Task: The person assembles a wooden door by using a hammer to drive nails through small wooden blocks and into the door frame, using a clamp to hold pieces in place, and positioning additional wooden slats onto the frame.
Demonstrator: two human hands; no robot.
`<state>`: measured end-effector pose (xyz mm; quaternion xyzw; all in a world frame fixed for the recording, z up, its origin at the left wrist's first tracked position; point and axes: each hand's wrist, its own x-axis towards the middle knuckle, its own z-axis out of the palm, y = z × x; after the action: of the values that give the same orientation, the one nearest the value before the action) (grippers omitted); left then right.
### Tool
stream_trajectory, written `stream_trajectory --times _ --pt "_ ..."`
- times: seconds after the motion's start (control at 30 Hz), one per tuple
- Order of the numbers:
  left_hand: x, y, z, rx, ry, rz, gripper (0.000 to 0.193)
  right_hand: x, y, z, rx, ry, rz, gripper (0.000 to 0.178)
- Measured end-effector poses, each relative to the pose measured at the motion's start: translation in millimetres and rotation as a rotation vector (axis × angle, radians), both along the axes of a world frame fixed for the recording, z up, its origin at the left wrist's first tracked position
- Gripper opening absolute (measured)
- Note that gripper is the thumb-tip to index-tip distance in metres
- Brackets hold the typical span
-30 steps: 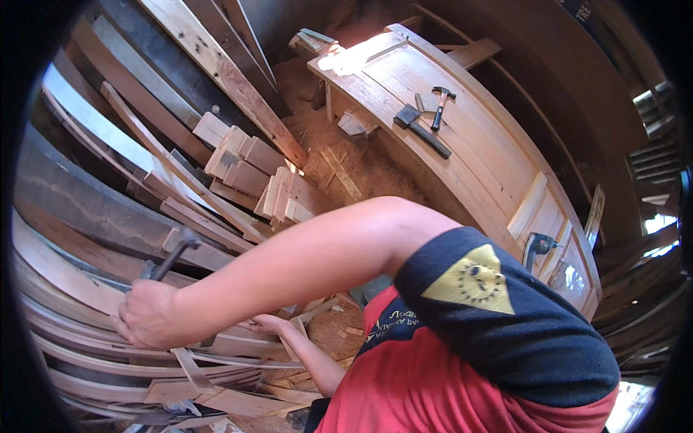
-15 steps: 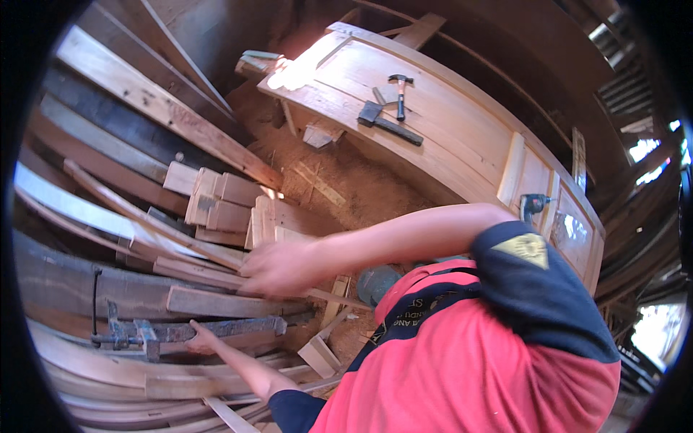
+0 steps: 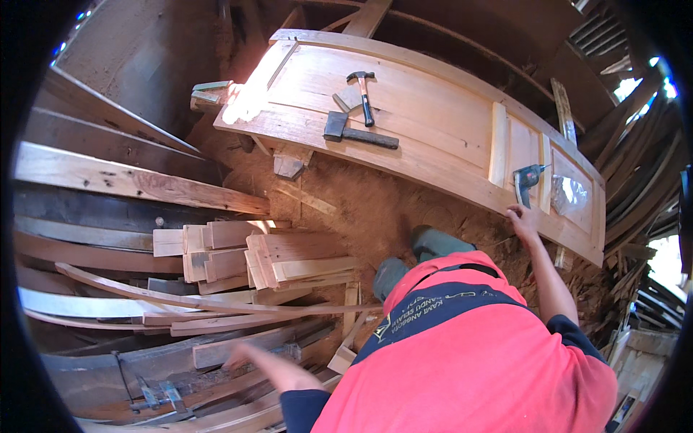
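A dark teal power drill (image 3: 525,179) lies on a pale wooden panelled door (image 3: 440,130), handle toward me. My right hand (image 3: 522,219) is at the door's near edge, its fingers apart beside the base of the drill's handle. Whether they touch the handle cannot be made out. My left hand (image 3: 249,356), smeared by motion, hovers over boards at the lower left, close to a short plank (image 3: 216,353). Beyond it, a metal bar clamp (image 3: 172,395) with bluish jaws lies among the boards, its bar partly hidden.
On the door lie a claw hammer (image 3: 364,99) and a dark mallet-like tool (image 3: 359,133). Stacked short boards (image 3: 216,249) sit left of the sawdust-covered floor (image 3: 361,198). Long planks (image 3: 130,180) fill the left side. A thin strip (image 3: 216,304) crosses them.
My right hand has swung from the board stack on the left over to the drill. My left hand has come off the clamp and moved right. The view has shifted.
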<state>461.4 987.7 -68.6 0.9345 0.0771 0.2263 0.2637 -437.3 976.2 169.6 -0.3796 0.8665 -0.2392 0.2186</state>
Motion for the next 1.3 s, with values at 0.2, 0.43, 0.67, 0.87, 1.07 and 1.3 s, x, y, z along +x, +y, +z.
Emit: stream_trajectory --times 0.2,0.43,0.67,0.87,1.07,1.3 --pt "-355.8 -88.1 -55.2 0.241 1.0 -1.41 0.037 104.1 -144.2 -21.8 -0.027 -0.009 0.44 0.029" --pt "-472.8 -190.9 54.8 0.277 1.546 -1.848 0.054 125.0 -344.5 -80.8 -0.144 -0.3 0.55 0.031" --pt "-354.5 -267.0 69.8 0.155 0.897 -1.285 0.037 161.2 -478.2 -143.1 -0.053 -0.523 0.457 0.048" --pt "-416.9 -430.9 140.8 0.397 0.607 -1.432 0.036 166.8 -507.4 -150.1 0.043 -0.425 0.413 0.047" --pt "-449.2 -568.9 111.9 0.503 0.246 -1.818 0.047 109.4 -516.5 -129.0 0.087 -0.273 0.309 0.035" --pt "-459.2 -653.0 84.9 0.627 0.097 -1.906 0.066 70.2 -540.1 -88.9 0.228 -0.283 0.264 0.033"
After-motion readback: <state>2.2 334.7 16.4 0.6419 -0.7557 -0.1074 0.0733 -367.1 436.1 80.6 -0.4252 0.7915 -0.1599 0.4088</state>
